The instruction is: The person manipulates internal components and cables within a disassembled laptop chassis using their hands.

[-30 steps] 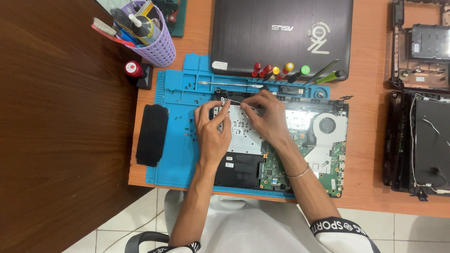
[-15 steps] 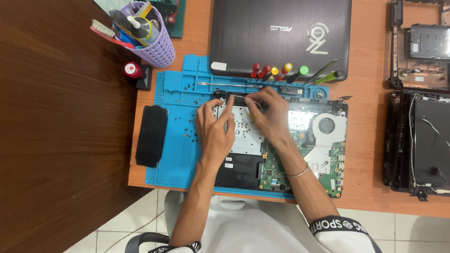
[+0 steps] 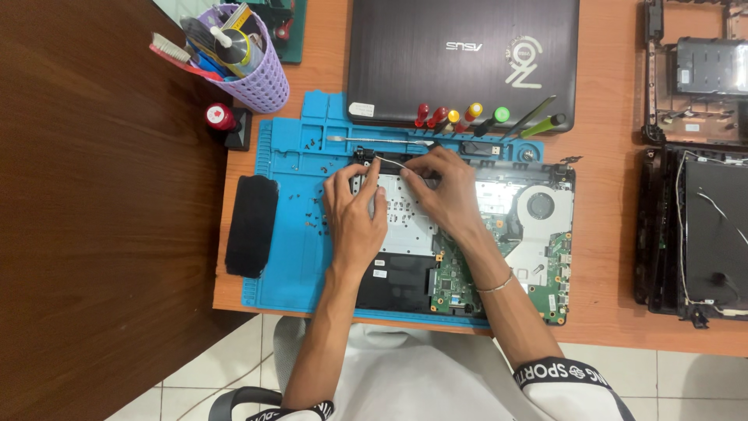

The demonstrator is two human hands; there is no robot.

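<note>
Fingers of the left hand (image 3: 354, 210) are pressing flat on the opened laptop (image 3: 467, 234); right hand (image 3: 440, 183) fingers are pinching a thin tool (image 3: 387, 160) at its far-left corner, above the blue mat (image 3: 288, 234).

An orange-brown wooden desk (image 3: 608, 257) fills the upper right of the view, from about twelve o'clock round to four. Against its left edge, from nine up to eleven o'clock, stands a much darker brown wooden surface (image 3: 101, 234) with a clear grain, perhaps a second table or a cabinet top; the overhead view does not settle which. At six to seven o'clock, below the desk's near edge, pale square floor tiles (image 3: 210, 374) show with thin grout lines. The light is even and soft, with only faint shadows. No wall or window shows.
</note>
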